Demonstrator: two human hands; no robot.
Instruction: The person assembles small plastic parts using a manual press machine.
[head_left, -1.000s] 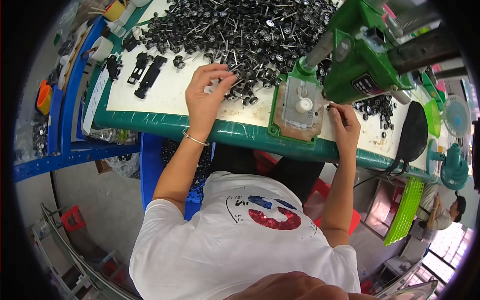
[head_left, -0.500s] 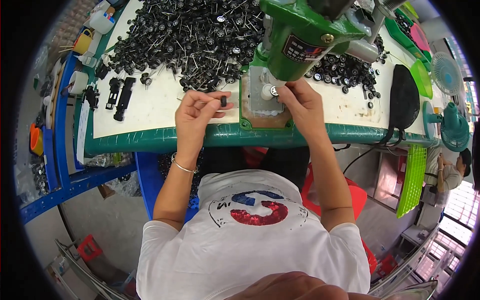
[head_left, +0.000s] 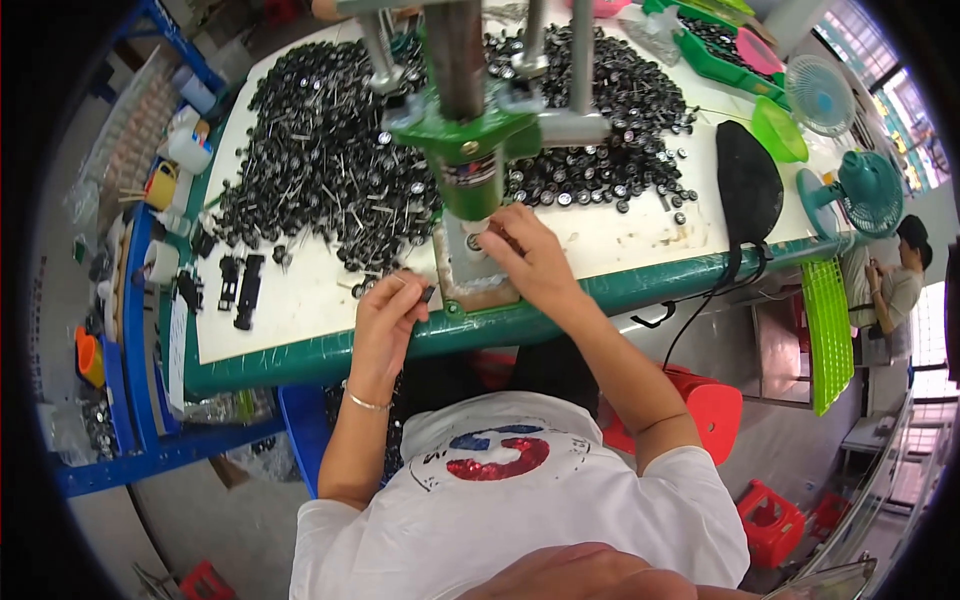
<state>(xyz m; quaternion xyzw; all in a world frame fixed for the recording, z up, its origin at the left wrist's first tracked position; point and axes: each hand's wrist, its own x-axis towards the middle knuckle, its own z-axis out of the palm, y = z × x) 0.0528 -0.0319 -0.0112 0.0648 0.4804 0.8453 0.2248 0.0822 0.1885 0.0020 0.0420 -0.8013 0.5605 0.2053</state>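
My left hand [head_left: 388,312] is closed in a pinch on a small black toy wheel [head_left: 428,294], in front of the press base's left edge. A thin metal axle shows by its fingers. My right hand [head_left: 530,258] reaches under the head of a green bench press [head_left: 470,190]. Its thumb and fingers are closed at a small wheel with a silver hub [head_left: 474,241], right below the ram and over the metal base plate [head_left: 452,262]. The fingers partly hide this wheel.
Black wheels with metal axles [head_left: 330,150] lie heaped left of the press; loose wheels [head_left: 590,170] lie to its right. Black toy chassis [head_left: 248,290] sit at the table's left. A black pouch [head_left: 748,185], green fan [head_left: 868,190] and green bowl [head_left: 780,130] stand right. Another person [head_left: 900,275] is far right.
The head view has shifted and tilted, so the press and table appear moved. My right hand has brought its wheel under the press head. My left hand still pinches its wheel.
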